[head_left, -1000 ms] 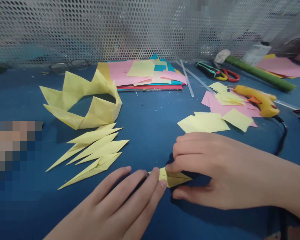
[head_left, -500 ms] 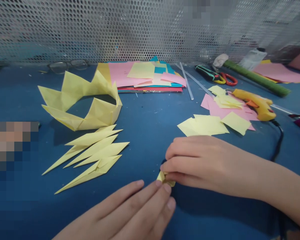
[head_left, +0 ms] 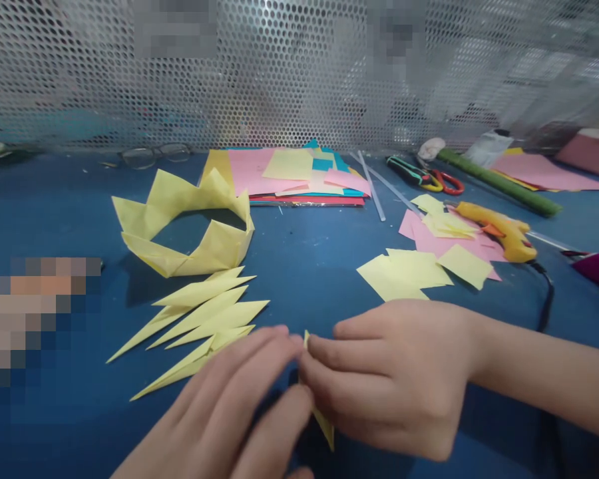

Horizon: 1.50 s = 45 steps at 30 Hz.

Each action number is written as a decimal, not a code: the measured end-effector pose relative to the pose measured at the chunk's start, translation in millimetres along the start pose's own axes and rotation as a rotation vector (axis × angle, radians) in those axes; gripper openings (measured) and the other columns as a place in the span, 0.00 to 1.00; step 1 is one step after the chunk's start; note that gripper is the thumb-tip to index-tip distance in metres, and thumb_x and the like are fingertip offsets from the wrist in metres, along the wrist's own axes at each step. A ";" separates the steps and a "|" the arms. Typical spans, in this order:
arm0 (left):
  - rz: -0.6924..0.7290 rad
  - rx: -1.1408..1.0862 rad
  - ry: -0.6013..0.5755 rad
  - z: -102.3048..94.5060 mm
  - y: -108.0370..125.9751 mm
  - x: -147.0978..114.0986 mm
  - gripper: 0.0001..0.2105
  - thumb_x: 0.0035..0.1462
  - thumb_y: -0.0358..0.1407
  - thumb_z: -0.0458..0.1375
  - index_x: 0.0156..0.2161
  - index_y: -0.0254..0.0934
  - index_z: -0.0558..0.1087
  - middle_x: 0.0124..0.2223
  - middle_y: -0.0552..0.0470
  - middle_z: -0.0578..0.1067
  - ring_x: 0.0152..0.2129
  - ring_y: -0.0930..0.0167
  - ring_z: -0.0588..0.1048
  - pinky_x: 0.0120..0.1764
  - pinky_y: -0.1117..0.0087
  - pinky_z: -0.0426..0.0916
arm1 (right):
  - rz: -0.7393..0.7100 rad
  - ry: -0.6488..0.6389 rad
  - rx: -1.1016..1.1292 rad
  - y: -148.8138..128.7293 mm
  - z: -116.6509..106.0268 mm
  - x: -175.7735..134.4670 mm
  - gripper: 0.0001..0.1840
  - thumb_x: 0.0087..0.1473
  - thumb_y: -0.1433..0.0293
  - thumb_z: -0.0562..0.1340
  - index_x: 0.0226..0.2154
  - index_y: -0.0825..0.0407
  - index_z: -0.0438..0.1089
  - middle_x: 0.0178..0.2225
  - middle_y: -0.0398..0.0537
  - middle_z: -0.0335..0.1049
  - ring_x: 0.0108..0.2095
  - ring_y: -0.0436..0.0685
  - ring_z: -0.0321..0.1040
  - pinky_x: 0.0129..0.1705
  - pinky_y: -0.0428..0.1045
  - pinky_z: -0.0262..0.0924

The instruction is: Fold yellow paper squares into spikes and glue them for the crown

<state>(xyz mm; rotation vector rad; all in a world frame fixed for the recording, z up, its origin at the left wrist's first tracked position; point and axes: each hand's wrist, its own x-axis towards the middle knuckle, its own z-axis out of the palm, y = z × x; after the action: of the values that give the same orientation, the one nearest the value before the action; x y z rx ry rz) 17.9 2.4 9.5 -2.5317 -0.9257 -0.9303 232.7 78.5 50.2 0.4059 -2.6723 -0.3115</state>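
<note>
A small folded piece of yellow paper (head_left: 323, 426) is pinched between my hands near the front of the blue table; most of it is covered by fingers. My right hand (head_left: 389, 379) closes on it from the right, fingers pressed together. From the lower left, my left hand (head_left: 239, 406) meets it with bent fingers, fingertips against the paper's left side. Several pointed, folded yellow paper strips (head_left: 204, 326) lie in a row beyond my left hand. Behind them stands a ring of folded yellow paper (head_left: 194, 259), zigzag-edged like a crown.
Loose yellow sheets (head_left: 404, 273) lie beyond my right hand, near pink paper (head_left: 424, 239) and a yellow glue gun (head_left: 499, 229). Farther back are a coloured paper stack (head_left: 249, 173), scissors (head_left: 446, 181) and a green stem (head_left: 499, 183). A perforated metal screen (head_left: 279, 80) rises behind.
The view has tilted up and shifted slightly. The yellow paper has turned, showing a long thin point downward. My right hand has closed further around it and my left fingers have bent.
</note>
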 end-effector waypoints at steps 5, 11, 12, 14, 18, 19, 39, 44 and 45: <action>0.052 0.032 -0.055 16.7 -11.8 -4.2 0.13 0.64 0.38 0.44 0.43 0.38 0.70 0.45 0.52 0.75 0.46 0.69 0.70 0.54 0.70 0.60 | -0.040 -0.041 -0.065 8.5 5.1 -6.2 0.14 0.62 0.73 0.56 0.32 0.60 0.76 0.34 0.55 0.76 0.32 0.55 0.73 0.32 0.48 0.67; 0.081 0.036 -0.009 20.3 -13.5 10.7 0.15 0.66 0.31 0.41 0.35 0.40 0.69 0.32 0.56 0.73 0.34 0.71 0.69 0.42 0.70 0.61 | 0.250 -0.103 0.008 -2.8 -0.5 -2.9 0.17 0.63 0.76 0.51 0.32 0.57 0.74 0.31 0.50 0.73 0.28 0.52 0.68 0.32 0.48 0.63; 0.065 0.031 0.003 19.7 -13.7 12.4 0.15 0.66 0.32 0.41 0.34 0.40 0.69 0.31 0.57 0.72 0.32 0.71 0.69 0.41 0.70 0.61 | 0.361 -0.130 0.030 -5.1 -2.2 -1.2 0.17 0.63 0.76 0.51 0.31 0.56 0.74 0.28 0.48 0.72 0.27 0.52 0.66 0.29 0.48 0.61; 0.031 0.032 0.019 19.0 -14.4 13.8 0.13 0.66 0.34 0.42 0.36 0.40 0.68 0.32 0.56 0.73 0.33 0.72 0.70 0.41 0.71 0.61 | 0.594 -0.144 0.097 -9.7 -4.9 1.4 0.13 0.63 0.72 0.53 0.35 0.56 0.72 0.30 0.47 0.71 0.28 0.53 0.64 0.28 0.49 0.59; -0.005 0.045 0.028 20.4 -16.2 12.1 0.11 0.64 0.37 0.45 0.38 0.40 0.69 0.45 0.54 0.75 0.45 0.72 0.70 0.55 0.73 0.57 | 1.023 -0.097 0.421 -17.9 -7.3 1.9 0.34 0.45 0.52 0.68 0.49 0.56 0.66 0.44 0.51 0.67 0.42 0.57 0.65 0.43 0.51 0.63; 0.000 0.033 0.029 21.3 -16.5 11.8 0.10 0.64 0.37 0.46 0.37 0.40 0.69 0.47 0.54 0.75 0.47 0.73 0.69 0.57 0.74 0.55 | 1.093 -0.104 0.488 -19.4 -7.8 1.7 0.38 0.42 0.51 0.70 0.50 0.55 0.64 0.46 0.50 0.66 0.44 0.57 0.64 0.46 0.52 0.63; 0.265 0.089 -0.044 21.4 -27.6 5.9 0.15 0.62 0.32 0.48 0.51 0.39 0.72 0.51 0.58 0.76 0.50 0.76 0.71 0.62 0.74 0.53 | 0.940 0.087 0.556 -20.6 -4.4 -18.7 0.06 0.51 0.76 0.65 0.31 0.53 0.66 0.40 0.47 0.69 0.38 0.48 0.69 0.41 0.41 0.64; 0.131 0.035 0.027 22.8 -20.8 4.7 0.13 0.66 0.33 0.46 0.43 0.38 0.74 0.42 0.59 0.78 0.46 0.75 0.71 0.63 0.72 0.50 | 0.806 0.004 0.219 -19.4 -5.7 -17.4 0.08 0.59 0.71 0.60 0.28 0.54 0.68 0.33 0.46 0.72 0.33 0.49 0.67 0.38 0.44 0.62; 0.146 0.041 -0.011 21.1 -19.6 5.3 0.13 0.66 0.33 0.46 0.43 0.37 0.73 0.43 0.59 0.78 0.46 0.75 0.71 0.63 0.72 0.49 | 0.794 0.000 0.199 -18.7 -5.0 -17.3 0.09 0.59 0.71 0.59 0.27 0.54 0.68 0.30 0.45 0.72 0.31 0.50 0.66 0.37 0.45 0.62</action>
<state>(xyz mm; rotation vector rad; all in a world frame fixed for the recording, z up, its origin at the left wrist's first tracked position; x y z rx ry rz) 18.1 29.3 -1.9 -2.5332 -0.7429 -0.8459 254.3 66.0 43.1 -0.5996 -2.6218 0.1965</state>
